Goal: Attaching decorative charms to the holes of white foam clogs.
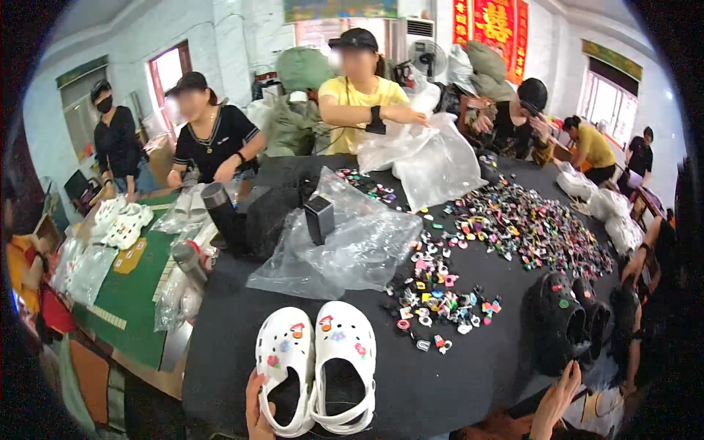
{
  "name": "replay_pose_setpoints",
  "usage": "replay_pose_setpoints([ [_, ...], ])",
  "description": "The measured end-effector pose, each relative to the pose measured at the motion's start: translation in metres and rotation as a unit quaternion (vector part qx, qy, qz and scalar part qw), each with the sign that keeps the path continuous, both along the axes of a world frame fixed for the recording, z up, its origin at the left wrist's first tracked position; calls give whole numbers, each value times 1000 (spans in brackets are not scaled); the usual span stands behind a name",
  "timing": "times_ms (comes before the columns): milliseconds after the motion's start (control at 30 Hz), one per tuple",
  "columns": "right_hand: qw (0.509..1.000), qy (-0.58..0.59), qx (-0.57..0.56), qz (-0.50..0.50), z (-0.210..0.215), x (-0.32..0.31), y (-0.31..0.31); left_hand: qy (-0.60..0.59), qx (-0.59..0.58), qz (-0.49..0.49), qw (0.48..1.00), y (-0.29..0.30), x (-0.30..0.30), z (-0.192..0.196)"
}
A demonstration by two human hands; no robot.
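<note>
A pair of white clogs stands side by side on the black-covered table, toes pointing away from me. My left hand point(257, 408) grips the outer rear side of the left white clog point(279, 339), and part of the hand is hidden behind it. The right white clog point(350, 339) touches it. Small colourful charms dot both toes. Farther right, my right hand point(555, 400) is open with fingers stretched out. Its fingertips are at the heel of a black clog point(557, 312); whether they touch I cannot tell. A second black clog point(592, 315) stands beside that one.
A large heap of shoe charms point(532, 227) covers the right side, with a smaller cluster point(440, 297) nearer me. A clear plastic bag point(352, 253) lies beyond the white clogs under a black box point(320, 220). Several people work around; one in yellow handles a plastic bag point(444, 165).
</note>
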State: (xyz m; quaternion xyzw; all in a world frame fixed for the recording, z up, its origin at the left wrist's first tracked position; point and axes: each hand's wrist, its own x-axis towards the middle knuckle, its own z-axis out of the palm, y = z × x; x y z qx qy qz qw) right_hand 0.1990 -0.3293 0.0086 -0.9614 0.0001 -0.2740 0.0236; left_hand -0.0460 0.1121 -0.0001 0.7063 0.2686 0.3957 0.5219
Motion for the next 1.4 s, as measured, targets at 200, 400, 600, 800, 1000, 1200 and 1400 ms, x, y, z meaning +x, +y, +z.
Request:
replay_pose_setpoints([
  [200, 995, -41, -76, 43, 10, -3, 10, -26, -69, -51, 996, 8, 1, -11],
  [400, 992, 5, -125, 10, 6, 1, 11, 3, 41, -54, 998, 8, -5, -15],
  [600, 980, 27, -195, -19, 7, 12, -6, -31, 29, -50, 998, 1, 1, -4],
  [800, 988, 57, -146, -3, 20, 4, 6, -24, 40, -46, 998, 2, 2, -2],
  [1000, 988, 63, -140, 20, 23, 1, 0, -26, 46, -44, 998, 4, 2, -2],
  [1200, 981, 65, -183, -7, 15, 5, -13, -26, 51, -44, 997, -3, -4, -5],
  [1400, 980, 124, -147, -49, 32, -1, 13, -43, -2, -20, 999, -1, -3, -10],
])
